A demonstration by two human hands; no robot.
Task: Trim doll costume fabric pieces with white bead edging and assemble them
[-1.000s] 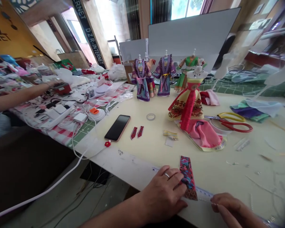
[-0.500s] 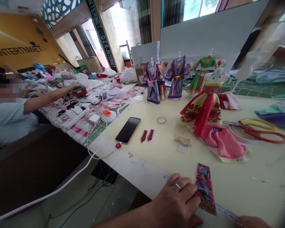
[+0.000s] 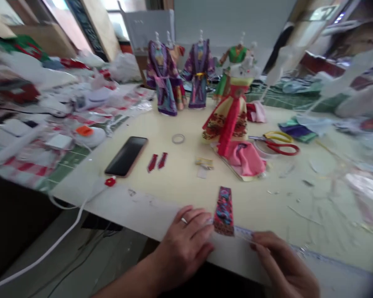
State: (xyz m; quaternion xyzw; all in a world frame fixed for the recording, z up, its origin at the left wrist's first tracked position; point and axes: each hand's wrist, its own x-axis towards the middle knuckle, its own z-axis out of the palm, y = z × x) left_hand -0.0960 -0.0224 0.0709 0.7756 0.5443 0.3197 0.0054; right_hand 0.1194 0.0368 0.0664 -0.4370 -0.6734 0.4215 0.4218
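My left hand (image 3: 186, 242) lies flat at the table's near edge, fingers stretched out, their tips touching the left side of a narrow strip of red and blue patterned cloth (image 3: 224, 211). A ring shows on one finger. The strip lies across a clear ruler (image 3: 267, 242) that runs along the table edge. My right hand (image 3: 282, 265) rests on the ruler to the right of the strip, fingers curled down onto it. The view is blurred by motion.
A black phone (image 3: 126, 156) on a white cable, two small red pieces (image 3: 157, 161), a tape ring (image 3: 178, 138), a doll dress on a stand (image 3: 231, 116) over pink cloth, scissors (image 3: 278, 145) and several dressed mannequins (image 3: 180, 74) stand farther back. Clutter fills the left table.
The view swung down and to the right, and the person at the left table is no longer seen. My right hand has come further into sight on the ruler. The strip stays under my left fingertips.
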